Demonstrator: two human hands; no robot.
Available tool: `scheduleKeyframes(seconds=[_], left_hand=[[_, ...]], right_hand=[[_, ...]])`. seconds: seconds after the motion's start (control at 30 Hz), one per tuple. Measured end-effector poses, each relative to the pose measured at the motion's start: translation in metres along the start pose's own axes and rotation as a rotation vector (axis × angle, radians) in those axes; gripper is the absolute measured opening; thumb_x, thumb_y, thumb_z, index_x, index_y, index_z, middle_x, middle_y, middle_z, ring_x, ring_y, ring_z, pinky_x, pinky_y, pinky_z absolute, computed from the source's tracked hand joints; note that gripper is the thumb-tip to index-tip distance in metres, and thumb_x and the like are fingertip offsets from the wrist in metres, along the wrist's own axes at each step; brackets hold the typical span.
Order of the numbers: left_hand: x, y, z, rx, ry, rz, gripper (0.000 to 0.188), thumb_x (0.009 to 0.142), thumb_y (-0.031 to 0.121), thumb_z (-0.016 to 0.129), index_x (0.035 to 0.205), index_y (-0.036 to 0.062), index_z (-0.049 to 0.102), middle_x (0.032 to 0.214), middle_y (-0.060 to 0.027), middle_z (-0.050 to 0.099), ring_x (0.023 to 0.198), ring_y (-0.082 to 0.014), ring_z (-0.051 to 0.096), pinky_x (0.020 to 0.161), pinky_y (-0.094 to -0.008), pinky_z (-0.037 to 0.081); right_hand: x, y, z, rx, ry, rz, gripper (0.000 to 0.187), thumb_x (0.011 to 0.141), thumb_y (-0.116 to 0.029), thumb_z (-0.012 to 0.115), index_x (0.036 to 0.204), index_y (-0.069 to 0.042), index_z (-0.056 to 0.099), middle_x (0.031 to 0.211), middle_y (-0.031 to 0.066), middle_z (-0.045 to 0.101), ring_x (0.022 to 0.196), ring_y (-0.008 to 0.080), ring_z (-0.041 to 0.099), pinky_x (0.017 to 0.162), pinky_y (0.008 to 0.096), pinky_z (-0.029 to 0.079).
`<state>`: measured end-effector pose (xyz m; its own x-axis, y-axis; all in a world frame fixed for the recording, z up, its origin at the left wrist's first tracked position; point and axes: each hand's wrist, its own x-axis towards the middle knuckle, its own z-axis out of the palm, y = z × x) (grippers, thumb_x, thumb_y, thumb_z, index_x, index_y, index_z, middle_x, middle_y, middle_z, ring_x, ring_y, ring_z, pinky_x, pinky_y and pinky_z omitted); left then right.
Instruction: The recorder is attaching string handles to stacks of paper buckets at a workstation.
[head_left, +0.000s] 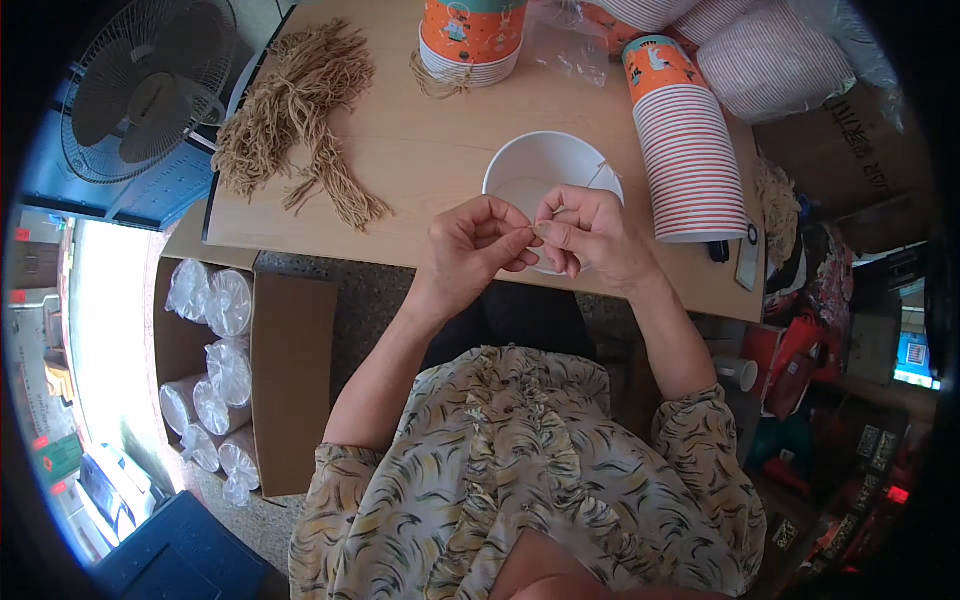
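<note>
My left hand (470, 250) and my right hand (600, 240) meet over the near rim of a white paper bucket (540, 152). Thumbs and forefingers of both pinch a short bit of tan twine, mostly hidden by the fingertips. A thin cord end (600, 173) sticks up by the bucket's right rim, just beyond my right hand. The bucket stands at the table's near edge with its mouth toward me. On the left of the table lies a loose heap of tan twine cords (300, 110).
A long nested stack of paper buckets (690, 150) lies at the right. Another orange stack (470, 45) stands at the back, cords at its foot. Plastic-wrapped buckets (775, 60) fill the back right. An open carton (290, 380) of bagged stacks and a fan (150, 90) are left.
</note>
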<state>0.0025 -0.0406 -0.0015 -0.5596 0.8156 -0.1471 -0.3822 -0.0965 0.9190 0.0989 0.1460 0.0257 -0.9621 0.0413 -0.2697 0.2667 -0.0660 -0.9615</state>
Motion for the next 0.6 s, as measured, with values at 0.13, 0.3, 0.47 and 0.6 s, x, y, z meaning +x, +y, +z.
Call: scheduleKeyframes(seconds=[0.13, 0.3, 0.47, 0.6], left_hand=[[-0.001, -0.0009, -0.0019, -0.042, 0.003, 0.017, 0.01, 0.098, 0.005, 0.064, 0.104, -0.0022, 0.061, 0.095, -0.0101, 0.073, 0.081, -0.0122, 0.071, 0.072, -0.0239, 0.059], [-0.0011, 0.0022, -0.0045, -0.062, -0.011, -0.072, 0.01, 0.099, 0.007, 0.063, 0.106, 0.0003, 0.062, 0.098, -0.0119, 0.074, 0.082, -0.0135, 0.071, 0.074, -0.025, 0.059], [-0.001, 0.0061, -0.0048, -0.067, -0.01, -0.11, 0.012, 0.099, 0.009, 0.063, 0.106, 0.0001, 0.062, 0.097, -0.0119, 0.073, 0.082, -0.014, 0.071, 0.073, -0.0254, 0.059], [-0.0003, 0.0053, -0.0052, -0.065, -0.012, -0.094, 0.011, 0.099, 0.009, 0.063, 0.105, 0.0004, 0.061, 0.096, -0.012, 0.073, 0.081, -0.0141, 0.071, 0.072, -0.0256, 0.06]], right_hand=[[0.0012, 0.0051, -0.0057, 0.115, 0.028, -0.02, 0.013, 0.097, -0.014, 0.063, 0.098, -0.001, 0.059, 0.068, 0.0017, 0.061, 0.056, 0.0054, 0.056, 0.047, 0.0182, 0.043], [-0.001, 0.0009, -0.0067, 0.16, 0.061, -0.021, 0.015, 0.097, -0.015, 0.061, 0.101, -0.001, 0.06, 0.068, 0.0012, 0.06, 0.055, 0.0049, 0.055, 0.047, 0.0179, 0.042], [-0.0011, -0.0038, -0.0038, 0.086, -0.027, 0.003, 0.02, 0.1, -0.019, 0.06, 0.108, 0.0, 0.059, 0.068, -0.0003, 0.059, 0.054, 0.0037, 0.054, 0.046, 0.0178, 0.041], [-0.0003, -0.0017, -0.0011, 0.046, -0.042, 0.012, 0.02, 0.101, -0.019, 0.059, 0.109, -0.001, 0.06, 0.067, -0.0005, 0.06, 0.054, 0.0035, 0.054, 0.046, 0.0177, 0.042]])
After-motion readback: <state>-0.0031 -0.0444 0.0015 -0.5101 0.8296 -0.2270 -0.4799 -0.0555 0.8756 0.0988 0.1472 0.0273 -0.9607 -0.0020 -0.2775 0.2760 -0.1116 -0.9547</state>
